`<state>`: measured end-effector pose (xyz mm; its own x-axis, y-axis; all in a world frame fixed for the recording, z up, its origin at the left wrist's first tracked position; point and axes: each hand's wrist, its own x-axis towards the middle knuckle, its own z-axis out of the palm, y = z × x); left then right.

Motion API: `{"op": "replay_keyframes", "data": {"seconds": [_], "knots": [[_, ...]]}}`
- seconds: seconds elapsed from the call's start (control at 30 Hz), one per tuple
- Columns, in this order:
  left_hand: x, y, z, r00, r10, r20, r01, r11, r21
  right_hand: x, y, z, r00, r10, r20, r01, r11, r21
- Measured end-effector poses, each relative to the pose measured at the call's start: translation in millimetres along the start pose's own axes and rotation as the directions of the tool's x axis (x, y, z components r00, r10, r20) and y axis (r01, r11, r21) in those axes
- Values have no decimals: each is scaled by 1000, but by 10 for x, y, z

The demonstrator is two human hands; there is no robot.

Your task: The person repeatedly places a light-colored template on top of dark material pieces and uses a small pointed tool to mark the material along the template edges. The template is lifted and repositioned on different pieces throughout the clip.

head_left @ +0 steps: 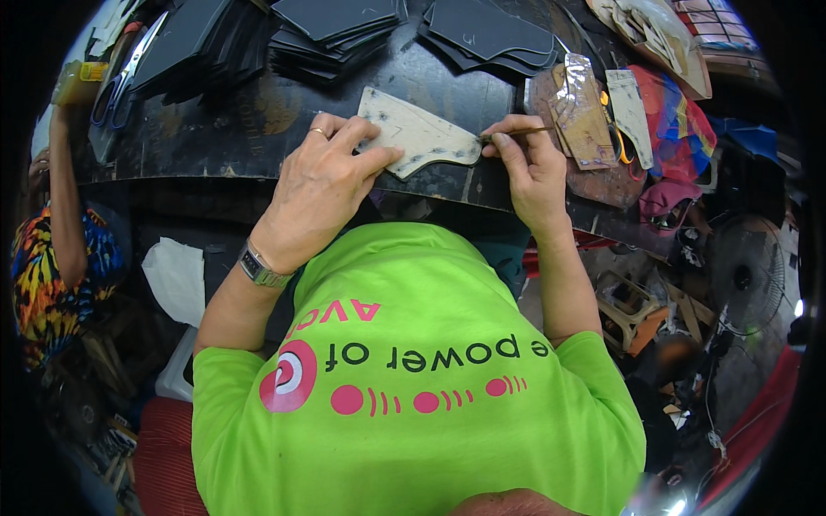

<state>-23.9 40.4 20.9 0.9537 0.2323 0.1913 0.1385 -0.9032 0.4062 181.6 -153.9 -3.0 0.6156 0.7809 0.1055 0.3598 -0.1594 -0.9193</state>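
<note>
A pale cardboard pattern piece (422, 131) with dark smudges lies near the table's front edge. Beneath its lower edge shows a strip of dark sheet. My left hand (331, 159) rests on its left end, thumb and fingers apart, pressing from above. At the piece's right end, my right hand (529, 155) pinches a thin pen-like stick (532, 131) between thumb and fingers. The stick's tip is at the pattern's edge; whether it is a pen or an awl cannot be made out.
Stacks of cut black sheets (335, 39) line the far side of the black table (206, 146). Blue-handled scissors (129, 73) lie left. Cardboard patterns (585, 120) and orange-handled scissors (618, 138) lie right. Another person's arm (64, 189) is at the left; a fan (744, 275) stands right.
</note>
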Motion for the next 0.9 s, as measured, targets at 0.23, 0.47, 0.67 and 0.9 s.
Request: {"op": "replay_keyframes", "data": {"seconds": [0.23,0.47,0.67,0.9], "knots": [[33,23,15,1000,-16,-1,16,999,30,25,-164,86,997,-74,4,72,957,-279],[44,27,24,1000,-24,-15,24,999,26,22,-228,167,934,-352,60,339,821,-459],[31,37,28,999,-31,-18,32,999,24,-55,-162,205,829,-520,206,535,630,-563],[30,46,19,999,-33,-22,33,999,6,-39,56,0,992,77,-97,-46,956,291]]}}
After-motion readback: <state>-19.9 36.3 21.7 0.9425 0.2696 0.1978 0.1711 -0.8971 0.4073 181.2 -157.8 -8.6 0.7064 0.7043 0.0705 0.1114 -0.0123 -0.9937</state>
